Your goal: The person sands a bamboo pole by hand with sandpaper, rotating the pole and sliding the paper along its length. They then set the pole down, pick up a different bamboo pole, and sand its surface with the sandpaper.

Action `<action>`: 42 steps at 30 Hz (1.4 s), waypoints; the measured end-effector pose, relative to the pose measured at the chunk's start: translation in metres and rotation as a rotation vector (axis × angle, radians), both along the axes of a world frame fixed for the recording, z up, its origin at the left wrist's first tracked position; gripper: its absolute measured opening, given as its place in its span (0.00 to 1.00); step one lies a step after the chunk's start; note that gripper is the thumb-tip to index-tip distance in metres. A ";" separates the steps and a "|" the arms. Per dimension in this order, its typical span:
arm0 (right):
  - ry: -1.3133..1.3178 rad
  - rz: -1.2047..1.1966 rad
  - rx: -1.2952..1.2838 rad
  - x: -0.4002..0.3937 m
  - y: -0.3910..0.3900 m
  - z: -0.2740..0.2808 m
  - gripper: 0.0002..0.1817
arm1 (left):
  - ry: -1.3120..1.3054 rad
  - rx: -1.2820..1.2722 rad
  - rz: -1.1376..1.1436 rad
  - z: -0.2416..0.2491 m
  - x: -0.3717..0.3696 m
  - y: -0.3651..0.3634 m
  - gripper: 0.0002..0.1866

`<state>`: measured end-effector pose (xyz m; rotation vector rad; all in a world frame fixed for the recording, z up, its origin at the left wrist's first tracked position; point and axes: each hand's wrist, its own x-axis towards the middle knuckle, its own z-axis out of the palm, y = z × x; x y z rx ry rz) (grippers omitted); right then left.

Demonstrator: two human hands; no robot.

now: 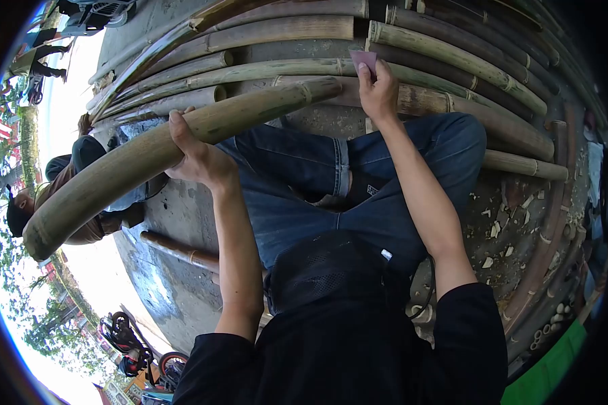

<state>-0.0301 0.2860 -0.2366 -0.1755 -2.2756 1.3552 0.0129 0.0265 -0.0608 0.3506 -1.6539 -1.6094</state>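
Note:
My left hand (199, 152) is wrapped round a thick bamboo pole (142, 155), its thumb over the top. The pole is greenish-tan and held raised, slanting from the lower left up to the right across my left leg. Its narrower end is near my right hand (378, 93). That hand pinches a small purple-pink piece, which looks like sandpaper (363, 59), between thumb and fingers, apart from the held pole and above the bamboo lying on the ground.
Several bamboo poles (290, 28) lie in rows ahead of my crossed legs (290, 158). Another person (81, 202) sits at the left, partly behind the held pole. Wood chips (496, 226) litter the ground at the right. A motorcycle (172, 364) stands at lower left.

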 end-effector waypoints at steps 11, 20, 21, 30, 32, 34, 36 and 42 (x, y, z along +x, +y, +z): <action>-0.682 0.637 0.235 0.033 -0.014 0.049 0.55 | -0.024 -0.042 0.076 0.005 -0.003 0.005 0.24; -0.515 0.587 0.160 0.053 -0.057 0.028 0.59 | 0.022 -0.052 0.071 0.010 -0.012 0.010 0.23; -0.477 0.601 0.119 0.055 -0.060 0.031 0.59 | 0.023 -0.044 0.059 0.010 -0.012 0.011 0.23; -0.455 0.763 -0.670 0.036 -0.046 0.026 0.47 | -0.027 -0.084 0.100 0.010 -0.008 0.011 0.25; -0.578 0.783 -1.088 0.031 -0.037 0.028 0.39 | -0.022 -0.080 0.102 0.008 -0.009 0.009 0.25; -0.634 0.786 -1.190 0.028 -0.024 0.026 0.37 | -0.015 -0.075 0.106 0.008 -0.009 0.008 0.25; -0.642 0.791 -1.396 0.026 -0.019 0.032 0.32 | -0.041 -0.082 0.099 0.008 -0.008 0.007 0.25; -0.614 0.648 -1.105 0.016 -0.009 0.027 0.19 | -0.022 -0.048 0.090 0.006 -0.008 0.005 0.26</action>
